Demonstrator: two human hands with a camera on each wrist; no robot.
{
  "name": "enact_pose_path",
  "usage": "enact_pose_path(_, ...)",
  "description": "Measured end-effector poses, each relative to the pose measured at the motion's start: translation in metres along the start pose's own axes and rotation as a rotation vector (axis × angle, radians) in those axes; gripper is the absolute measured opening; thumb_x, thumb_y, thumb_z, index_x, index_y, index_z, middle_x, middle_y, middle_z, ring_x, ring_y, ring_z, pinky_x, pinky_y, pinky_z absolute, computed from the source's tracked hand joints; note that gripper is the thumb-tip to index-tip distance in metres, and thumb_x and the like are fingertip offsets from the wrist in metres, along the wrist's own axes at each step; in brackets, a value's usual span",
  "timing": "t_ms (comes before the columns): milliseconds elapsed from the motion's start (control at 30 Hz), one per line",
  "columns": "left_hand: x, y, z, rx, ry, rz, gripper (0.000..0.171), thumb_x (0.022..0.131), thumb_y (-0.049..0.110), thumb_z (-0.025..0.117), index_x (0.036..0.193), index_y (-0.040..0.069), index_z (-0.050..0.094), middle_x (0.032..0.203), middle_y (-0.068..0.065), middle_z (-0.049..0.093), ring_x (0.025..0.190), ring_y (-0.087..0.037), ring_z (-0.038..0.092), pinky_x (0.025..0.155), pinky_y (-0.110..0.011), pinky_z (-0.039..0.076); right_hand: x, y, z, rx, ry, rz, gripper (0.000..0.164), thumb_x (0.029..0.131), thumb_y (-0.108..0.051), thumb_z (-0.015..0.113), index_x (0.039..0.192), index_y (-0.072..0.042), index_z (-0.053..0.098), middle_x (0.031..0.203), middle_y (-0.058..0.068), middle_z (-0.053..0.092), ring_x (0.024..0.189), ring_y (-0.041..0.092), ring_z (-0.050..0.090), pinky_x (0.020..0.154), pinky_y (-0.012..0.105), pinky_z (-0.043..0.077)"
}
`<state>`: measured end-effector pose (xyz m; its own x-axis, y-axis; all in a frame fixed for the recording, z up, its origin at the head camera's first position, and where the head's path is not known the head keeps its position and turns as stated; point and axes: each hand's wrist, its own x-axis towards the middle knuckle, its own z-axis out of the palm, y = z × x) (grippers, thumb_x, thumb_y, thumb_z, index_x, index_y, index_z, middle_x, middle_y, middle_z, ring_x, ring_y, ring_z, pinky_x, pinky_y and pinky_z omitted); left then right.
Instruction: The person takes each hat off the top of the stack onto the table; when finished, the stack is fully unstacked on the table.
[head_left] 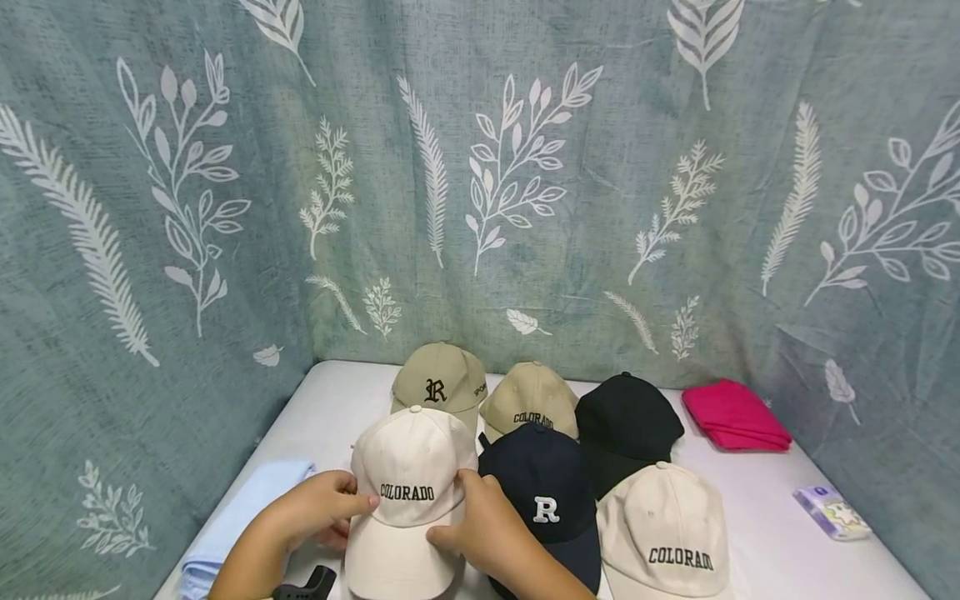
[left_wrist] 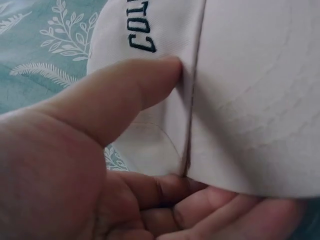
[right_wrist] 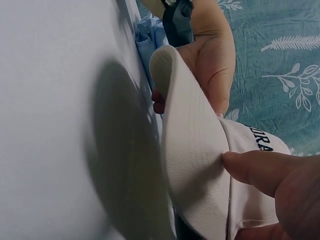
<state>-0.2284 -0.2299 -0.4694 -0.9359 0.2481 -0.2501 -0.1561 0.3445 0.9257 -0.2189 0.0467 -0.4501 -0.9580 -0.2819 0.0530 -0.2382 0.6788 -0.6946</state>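
A cream baseball cap [head_left: 412,454] with COLORADO in dark letters is between both hands, its brim toward me. My left hand [head_left: 318,504] grips its left side. In the left wrist view, the left thumb [left_wrist: 150,82] presses the front panel by the brim seam, with the fingers curled under the brim's edge. On the other side, my right hand [head_left: 483,517] holds the cap with the right thumb [right_wrist: 250,167] at the brim seam and the other fingers at the side of the crown. In the right wrist view, the brim stands off the white surface [right_wrist: 45,125] and casts a shadow.
Behind are an olive cap [head_left: 435,375], a tan cap [head_left: 531,392] and a black cap [head_left: 626,412]. To the right sit a navy cap [head_left: 536,471] and another cream cap [head_left: 663,521]. Pink cloth [head_left: 735,415], a purple packet [head_left: 831,512] and blue cloth [head_left: 251,500] lie near the sides.
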Motion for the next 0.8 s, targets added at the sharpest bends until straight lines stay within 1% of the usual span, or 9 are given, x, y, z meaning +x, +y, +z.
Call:
enact_pose_path(67,-0.001,-0.001,0.0,-0.013,-0.03,0.008,0.04,0.099,0.03,0.072,0.107,-0.006,0.057,0.101,-0.017,0.064,0.079,-0.025,0.071,0.067,-0.041,0.065,-0.003,0.001,0.0,-0.006,-0.003,-0.005,0.083,0.072,-0.034,0.095,0.138,0.001,0.058,0.118,0.021,0.059,0.107,0.031,0.06,0.092,0.056,0.054)
enact_pose_path(133,-0.002,-0.001,0.002,-0.016,-0.04,0.01,0.037,0.099,0.029,0.072,0.103,-0.004,0.056,0.094,-0.015,0.062,0.075,-0.023,0.068,0.066,-0.04,0.064,-0.005,0.003,-0.001,-0.011,-0.007,-0.005,0.081,0.072,-0.034,0.095,0.136,0.0,0.058,0.116,0.02,0.059,0.105,0.029,0.06,0.09,0.055,0.055)
enact_pose_path(233,-0.003,0.0,0.005,-0.008,-0.037,0.004,0.034,0.098,0.029,0.073,0.098,0.0,0.056,0.081,-0.01,0.056,0.066,-0.02,0.061,0.062,-0.037,0.063,-0.007,0.006,-0.002,-0.009,-0.021,-0.009,0.081,0.072,-0.033,0.094,0.136,0.0,0.059,0.115,0.018,0.059,0.104,0.028,0.058,0.09,0.055,0.054)
enact_pose_path(300,-0.003,-0.001,0.006,0.003,-0.03,-0.001,0.034,0.097,0.029,0.074,0.095,0.001,0.056,0.076,-0.007,0.053,0.063,-0.019,0.059,0.06,-0.035,0.062,-0.008,0.009,-0.001,0.003,-0.041,-0.001,0.082,0.073,-0.034,0.094,0.138,-0.001,0.058,0.116,0.017,0.058,0.105,0.027,0.058,0.09,0.055,0.054)
enact_pose_path(433,-0.001,-0.003,0.007,0.031,-0.001,-0.034,0.034,0.096,0.029,0.076,0.094,0.001,0.056,0.08,-0.01,0.055,0.067,-0.021,0.059,0.06,-0.035,0.062,-0.007,0.014,0.001,0.04,-0.091,0.02,0.086,0.074,-0.034,0.093,0.143,0.001,0.054,0.114,0.016,0.057,0.1,0.025,0.057,0.088,0.053,0.053)
enact_pose_path(533,0.001,-0.003,0.007,0.08,0.027,-0.05,0.033,0.093,0.027,0.077,0.091,0.001,0.057,0.083,-0.012,0.057,0.07,-0.022,0.06,0.062,-0.036,0.061,-0.006,0.016,0.003,0.048,-0.109,0.024,0.088,0.074,-0.033,0.093,0.144,0.003,0.053,0.112,0.015,0.057,0.095,0.024,0.056,0.085,0.051,0.053)
enact_pose_path(667,0.003,-0.004,0.007,0.156,0.055,-0.022,0.032,0.09,0.024,0.079,0.084,0.004,0.056,0.081,-0.009,0.059,0.07,-0.021,0.059,0.062,-0.035,0.059,-0.006,0.019,0.006,0.051,-0.116,0.022,0.089,0.073,-0.031,0.094,0.143,0.003,0.052,0.113,0.016,0.057,0.094,0.024,0.056,0.085,0.052,0.053)
enact_pose_path(800,0.002,-0.004,0.007,0.224,0.063,0.023,0.033,0.089,0.026,0.079,0.079,0.006,0.056,0.073,-0.005,0.06,0.063,-0.018,0.057,0.056,-0.03,0.051,-0.007,0.021,0.009,0.04,-0.118,-0.004,0.084,0.071,-0.029,0.095,0.139,0.0,0.056,0.116,0.017,0.059,0.104,0.026,0.057,0.09,0.055,0.053)
